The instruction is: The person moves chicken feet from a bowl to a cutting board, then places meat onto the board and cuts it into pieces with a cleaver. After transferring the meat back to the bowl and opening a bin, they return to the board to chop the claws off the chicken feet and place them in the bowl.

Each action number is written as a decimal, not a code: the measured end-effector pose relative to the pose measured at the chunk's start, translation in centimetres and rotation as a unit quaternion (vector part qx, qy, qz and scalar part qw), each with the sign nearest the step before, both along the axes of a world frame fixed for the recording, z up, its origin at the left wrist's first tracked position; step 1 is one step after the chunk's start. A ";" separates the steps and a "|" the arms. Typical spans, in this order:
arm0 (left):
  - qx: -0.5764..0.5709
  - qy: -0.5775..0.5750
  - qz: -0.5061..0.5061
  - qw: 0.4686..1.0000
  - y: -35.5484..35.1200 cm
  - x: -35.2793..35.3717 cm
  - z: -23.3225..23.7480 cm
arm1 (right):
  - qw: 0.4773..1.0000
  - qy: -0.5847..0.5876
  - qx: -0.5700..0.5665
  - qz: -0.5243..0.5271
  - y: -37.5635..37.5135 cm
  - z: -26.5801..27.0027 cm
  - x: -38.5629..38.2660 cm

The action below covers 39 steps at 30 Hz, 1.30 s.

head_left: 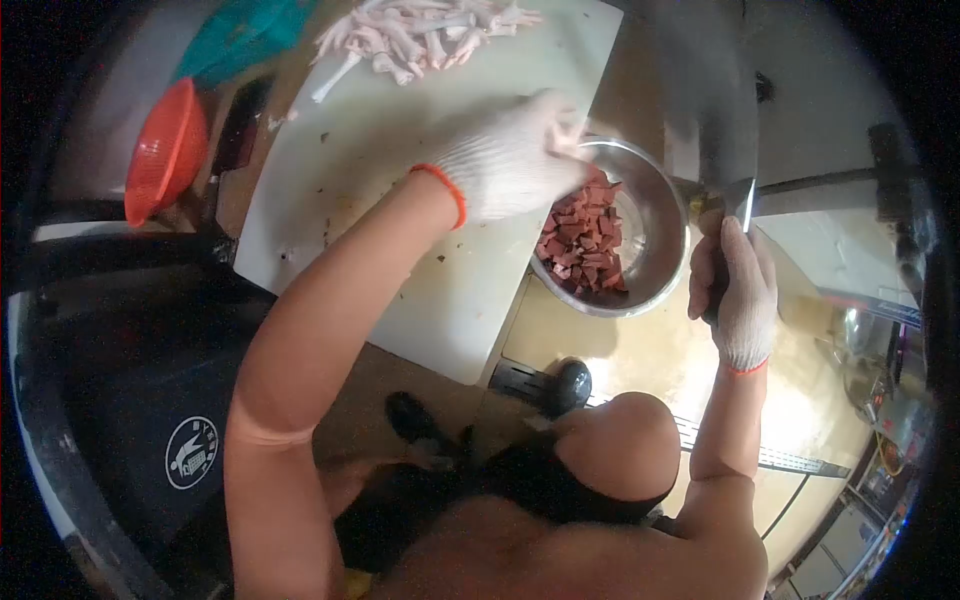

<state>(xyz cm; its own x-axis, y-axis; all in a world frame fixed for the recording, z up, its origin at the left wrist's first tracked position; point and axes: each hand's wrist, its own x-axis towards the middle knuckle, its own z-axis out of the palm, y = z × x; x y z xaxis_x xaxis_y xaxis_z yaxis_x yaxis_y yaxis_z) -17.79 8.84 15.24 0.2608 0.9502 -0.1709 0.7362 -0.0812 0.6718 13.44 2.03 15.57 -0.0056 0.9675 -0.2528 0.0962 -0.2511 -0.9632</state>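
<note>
A white knitted glove with an orange cuff covers my left hand, which reaches over the board's right edge to the rim of a steel bowl. Motion smears its fingers, and I cannot tell whether they hold anything. Dark red chopped chunks fill the left part of the bowl, just below those fingers. To the right of the bowl, my gloved right hand is wrapped round the handle of a large knife. Its broad blade points up and away from me, blurred.
Pale chicken feet lie piled at the far end of the white cutting board, with small dark scraps nearer me. At left are a red plastic basket, a green cloth-like sheet and a black bin with a round logo.
</note>
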 end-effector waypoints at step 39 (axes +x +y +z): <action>0.129 0.369 0.572 0.721 -36.4 -30.2 36.4 | 0.784 -0.366 0.397 0.305 8.7 -4.8 -15.7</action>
<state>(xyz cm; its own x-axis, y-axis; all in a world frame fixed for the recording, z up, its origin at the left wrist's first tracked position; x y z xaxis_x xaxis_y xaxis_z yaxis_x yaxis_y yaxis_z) -48.02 -27.57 51.63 -0.7905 0.4954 0.3601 0.5694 0.8110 0.1343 -2.23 10.76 10.79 -0.6638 0.6949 0.2765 0.5658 0.7083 -0.4221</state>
